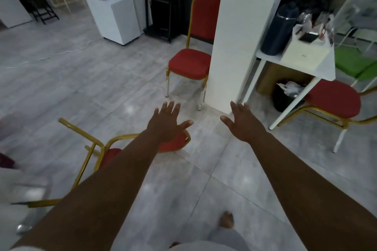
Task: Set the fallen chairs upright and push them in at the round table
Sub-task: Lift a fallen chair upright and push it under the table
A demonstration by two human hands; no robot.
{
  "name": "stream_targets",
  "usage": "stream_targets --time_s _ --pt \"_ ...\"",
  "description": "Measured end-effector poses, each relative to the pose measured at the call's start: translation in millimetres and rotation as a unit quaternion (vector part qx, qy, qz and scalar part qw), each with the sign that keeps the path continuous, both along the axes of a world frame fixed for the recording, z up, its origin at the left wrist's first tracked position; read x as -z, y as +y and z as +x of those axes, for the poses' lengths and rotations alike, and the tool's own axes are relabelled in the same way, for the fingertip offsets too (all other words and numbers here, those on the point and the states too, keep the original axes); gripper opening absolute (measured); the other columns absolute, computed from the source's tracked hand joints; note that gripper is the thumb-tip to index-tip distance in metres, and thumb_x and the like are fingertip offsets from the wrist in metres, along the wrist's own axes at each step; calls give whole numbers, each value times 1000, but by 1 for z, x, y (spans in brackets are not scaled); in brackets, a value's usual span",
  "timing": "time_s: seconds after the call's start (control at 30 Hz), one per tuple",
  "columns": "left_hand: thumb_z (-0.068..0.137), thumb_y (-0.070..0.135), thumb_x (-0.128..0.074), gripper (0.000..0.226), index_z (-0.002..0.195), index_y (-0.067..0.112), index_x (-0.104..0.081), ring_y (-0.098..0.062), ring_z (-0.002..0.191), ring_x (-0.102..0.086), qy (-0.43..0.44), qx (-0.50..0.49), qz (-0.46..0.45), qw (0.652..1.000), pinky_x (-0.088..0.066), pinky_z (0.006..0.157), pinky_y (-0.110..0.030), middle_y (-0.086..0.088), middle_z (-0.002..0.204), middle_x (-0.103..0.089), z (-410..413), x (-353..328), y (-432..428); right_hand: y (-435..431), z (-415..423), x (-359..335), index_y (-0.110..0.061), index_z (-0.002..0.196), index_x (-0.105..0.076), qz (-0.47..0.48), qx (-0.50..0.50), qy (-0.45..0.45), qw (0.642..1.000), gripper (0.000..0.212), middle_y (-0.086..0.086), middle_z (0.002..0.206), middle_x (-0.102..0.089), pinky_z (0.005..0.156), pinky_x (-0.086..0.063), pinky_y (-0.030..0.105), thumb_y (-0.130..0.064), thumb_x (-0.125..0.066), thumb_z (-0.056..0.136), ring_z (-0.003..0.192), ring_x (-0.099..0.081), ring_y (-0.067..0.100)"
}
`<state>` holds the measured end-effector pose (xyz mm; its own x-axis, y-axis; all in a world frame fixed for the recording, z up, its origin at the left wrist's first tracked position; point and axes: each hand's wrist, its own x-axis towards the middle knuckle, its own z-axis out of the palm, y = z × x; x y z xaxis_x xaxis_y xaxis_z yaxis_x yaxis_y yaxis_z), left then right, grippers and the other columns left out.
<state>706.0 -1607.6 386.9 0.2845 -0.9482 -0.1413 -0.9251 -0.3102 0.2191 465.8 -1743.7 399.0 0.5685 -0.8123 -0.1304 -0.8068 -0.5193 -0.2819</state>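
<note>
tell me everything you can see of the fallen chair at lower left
The fallen chair lies tipped over on the grey tiled floor, gold-painted metal legs sticking out toward the lower left. Its red padded back, edged by a gold frame, points right. The left hand, open and empty, hovers above the back, and the forearm hides part of the red padding. Contact cannot be told.

Fallen chair (173,144): red cushions, gold frame. Floor (102,79): grey marbled tile. Pillar (240,26): white.
</note>
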Motion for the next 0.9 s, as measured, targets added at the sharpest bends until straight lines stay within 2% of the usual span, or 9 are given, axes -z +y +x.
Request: stream_targets --time_s 0.17,0.3,0.43,0.53,0.63,0.77,0.83,0.9 --pt "85 78 -20 95 155 16 -6 -27 151 3 -9 -26 1 1000 -3 120 -50 -10 164 -1 20 6 -95 -110 28 7 -16 154 -9 -9 -18 -5 1000 80 16 161 -12 118 -14 48 -64 -27 93 150 2 32" --pt "77 83 -11 103 155 17 -3 -25 150 7 -3 -66 9 998 -1 121 -50 -9 164 3 32 5 -165 -192 53 -1 -14 154 -11 -19 -63 -16 998 78 18 160 -14 118 -14 47 -61 -30 95 150 0 33" --pt "84 80 -19 96 155 17 -2 -24 150 7 3 -104 -6 995 0 121 -48 -9 164 4 50 -1 -221 -261 86 -10 -11 153 -13 -28 -118 -6 993 77 20 160 -17 118 -16 47 -59 -32 95 150 -2 34" --pt "85 78 -21 94 155 18 -3 -24 151 6 15 -131 -15 991 -1 121 -47 -9 164 2 69 0 -254 -304 117 -13 -11 153 -13 -15 -143 4 990 77 20 159 -16 117 -17 47 -58 -34 96 149 -3 35" --pt "86 78 -22 94 155 17 -4 -24 151 5 13 -154 -22 988 -2 120 -47 -9 164 1 99 9 -284 -343 160 -11 -7 153 -17 -47 -179 -3 983 77 25 157 -20 116 -19 48 -56 -36 96 148 -9 40" --pt "84 79 -19 96 155 18 -3 -24 150 6 25 -190 -16 981 -1 121 -48 -9 164 3 155 26 -327 -396 228 -10 -10 151 -19 -9 -189 -5 982 75 19 158 -18 116 -20 48 -54 -42 95 146 -18 38" --pt "83 81 -17 97 155 18 -1 -24 150 7 33 -208 -10 977 -1 121 -48 -8 164 4 187 34 -349 -426 262 1 -7 149 -21 6 -219 -10 976 73 31 153 -25 118 -14 50 -58 -33 98 143 -24 46" --pt "83 81 -17 97 155 19 0 -24 150 7 43 -227 -11 973 0 121 -48 -8 164 5 220 41 -373 -459 299 5 -9 150 -19 16 -221 21 975 78 29 154 -25 119 -13 51 -65 -23 95 143 -24 45"
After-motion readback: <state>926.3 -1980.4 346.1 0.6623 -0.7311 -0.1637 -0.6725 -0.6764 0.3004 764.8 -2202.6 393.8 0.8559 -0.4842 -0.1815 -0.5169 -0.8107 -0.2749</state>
